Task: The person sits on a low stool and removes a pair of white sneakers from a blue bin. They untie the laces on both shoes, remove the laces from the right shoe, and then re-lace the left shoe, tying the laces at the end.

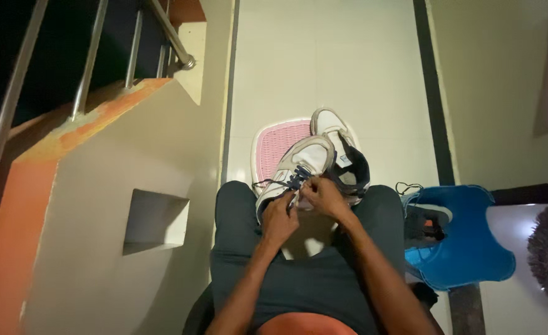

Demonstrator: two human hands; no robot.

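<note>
on the lap, both hands (305,208) grip white shoe (295,170) laces.

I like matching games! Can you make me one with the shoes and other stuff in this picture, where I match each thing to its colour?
Things:
1. shoe in the hands
2. laces
3. mat under the shoes
4. stool at the right

Colours:
A. pink
B. bright blue
C. white
D. dark blue

Pairs: 1-C, 2-D, 3-A, 4-B. The left hand and right hand both pinch the laces.
</note>
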